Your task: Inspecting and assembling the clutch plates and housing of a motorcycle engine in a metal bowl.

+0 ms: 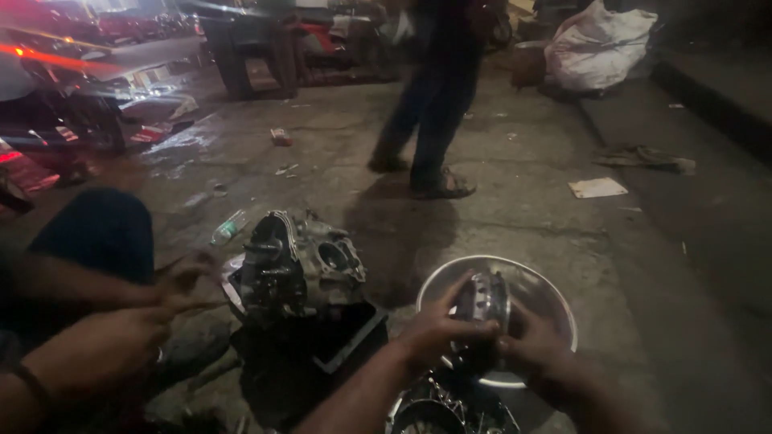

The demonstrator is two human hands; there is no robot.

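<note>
Both hands hold a round metal part, ribbed and ring-shaped like a clutch drum [482,304], over a steel bowl [555,299]. The left hand [438,328] is closed on the near-left side of the drum, fingers wrapped over its rim. The right hand [537,347] grips the opposite side from below right. The drum sits above the bowl's middle, tilted, and whether it touches the bowl's floor cannot be told.

Step in hand, as judged: the drum is being handled or turned over the bowl, as for cleaning or inspection. Any further move calls for a firm two-sided grip, since the part looks heavy and oily, and for keeping it centred over the bowl.

Just left of the bowl an engine casing [299,269] stands in a dark tray [354,341]. A second person's hands [181,281] work at the casing's left side. More dark metal parts [438,406] lie at the lower edge, too dim to identify.

Surface: bare concrete floor [515,201], stained and littered with a plastic bottle [227,227] and paper scraps [597,187]. The setting is dim, street-side or an open workshop. A third person [434,96] stands beyond, and a white sack [599,44] lies at the upper right. Blurred vehicles stand at the upper left.
</note>
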